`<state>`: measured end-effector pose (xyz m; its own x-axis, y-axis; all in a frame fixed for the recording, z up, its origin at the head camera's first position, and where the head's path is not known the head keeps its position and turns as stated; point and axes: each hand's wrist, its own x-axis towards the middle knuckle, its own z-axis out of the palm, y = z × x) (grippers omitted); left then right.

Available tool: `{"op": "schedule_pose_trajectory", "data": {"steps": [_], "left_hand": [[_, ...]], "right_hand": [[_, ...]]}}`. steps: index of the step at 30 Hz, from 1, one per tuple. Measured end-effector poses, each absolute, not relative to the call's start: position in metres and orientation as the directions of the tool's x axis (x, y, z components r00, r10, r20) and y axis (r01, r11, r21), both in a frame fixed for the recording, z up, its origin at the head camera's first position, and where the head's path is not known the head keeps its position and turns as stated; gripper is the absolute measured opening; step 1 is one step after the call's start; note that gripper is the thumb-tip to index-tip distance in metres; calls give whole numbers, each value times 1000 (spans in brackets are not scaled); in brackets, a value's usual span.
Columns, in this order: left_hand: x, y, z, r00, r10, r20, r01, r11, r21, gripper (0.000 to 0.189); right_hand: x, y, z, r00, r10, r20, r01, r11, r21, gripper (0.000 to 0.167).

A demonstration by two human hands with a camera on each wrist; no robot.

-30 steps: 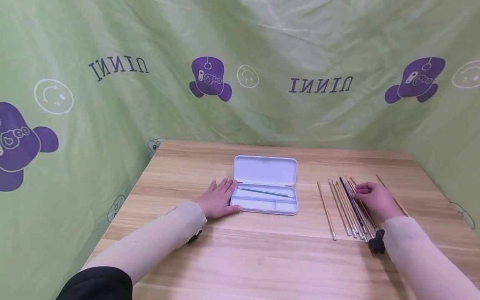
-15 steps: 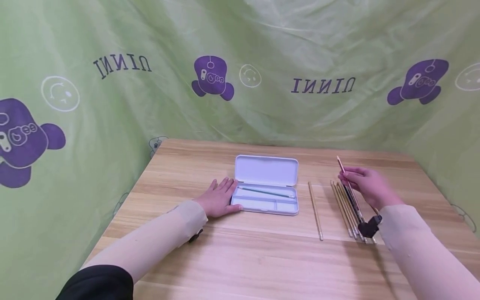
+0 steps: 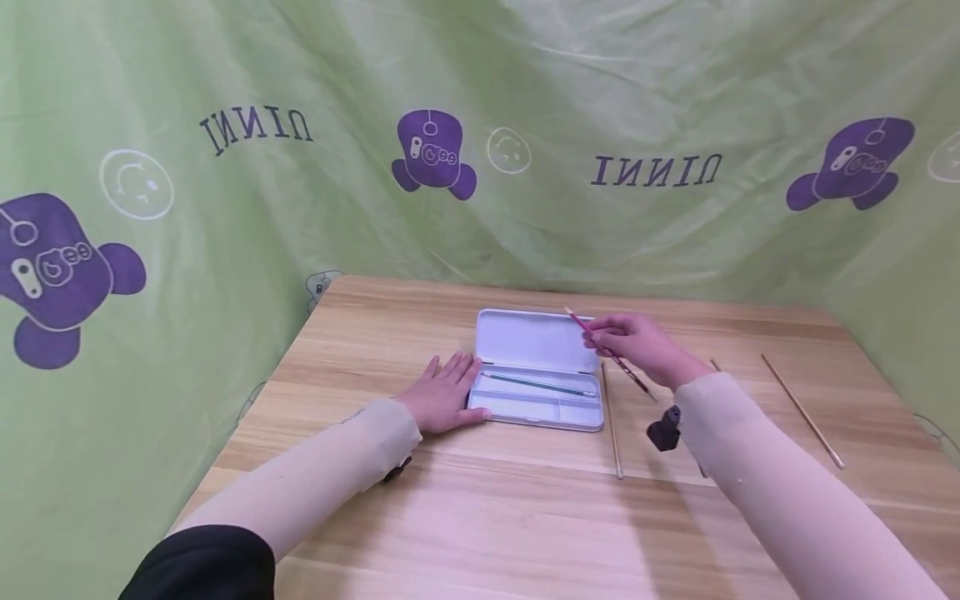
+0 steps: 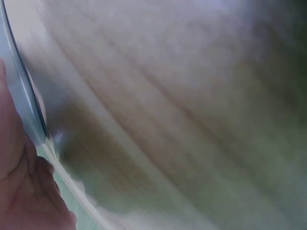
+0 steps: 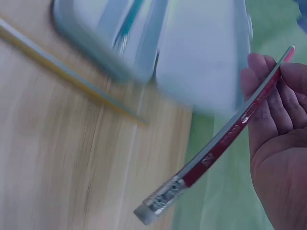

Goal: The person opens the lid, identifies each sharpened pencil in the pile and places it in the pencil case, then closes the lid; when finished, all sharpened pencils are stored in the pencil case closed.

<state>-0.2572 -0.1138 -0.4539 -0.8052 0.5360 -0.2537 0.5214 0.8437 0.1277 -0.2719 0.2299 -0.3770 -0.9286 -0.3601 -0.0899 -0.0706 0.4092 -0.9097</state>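
Observation:
In the head view, my left hand (image 3: 442,396) lies flat with spread fingers at the left edge of a white pencil case (image 3: 517,342). The case stands open, its lid tilted back. A green pencil (image 3: 536,385) lies in its long rear compartment. My right hand (image 3: 637,342) pinches a red pencil (image 5: 225,136) between thumb and fingers, just right of the lid and above the table. Its sharpened tip points up and away; the eraser end slants down toward me. A yellow pencil (image 3: 611,425) lies close to the case's right side.
Another wooden pencil (image 3: 802,408) lies at the right on the wooden table (image 3: 480,517). My right forearm hides most of the pencil group; only small ends show. A green printed curtain (image 3: 345,217) hangs behind and at both sides.
My right hand has lifted the red pencil from the group and carried it left toward the case. The lone yellow pencil has rolled left, nearer the case. My left hand stays put.

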Motion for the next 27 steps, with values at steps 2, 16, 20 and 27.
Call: {"op": "schedule_pose_trajectory", "data": {"steps": [2, 16, 20, 27], "left_hand": [[-258, -114, -456, -807, 537, -247, 523, 843, 123, 99], [-256, -114, -458, -815, 535, -224, 525, 844, 106, 100], [-256, -114, -460, -813, 540, -218, 529, 841, 114, 99], [-259, -116, -465, -814, 544, -201, 533, 839, 113, 100]], "right_hand": [[-275, 215, -379, -918, -387, -91, -94, 435, -895, 35], [-290, 152, -400, -867, -498, -29, -295, 559, -775, 22], [-291, 144, -403, -870, -491, -35, -293, 574, -765, 22], [-294, 138, -411, -867, -494, -68, -286, 605, -743, 18]]}}
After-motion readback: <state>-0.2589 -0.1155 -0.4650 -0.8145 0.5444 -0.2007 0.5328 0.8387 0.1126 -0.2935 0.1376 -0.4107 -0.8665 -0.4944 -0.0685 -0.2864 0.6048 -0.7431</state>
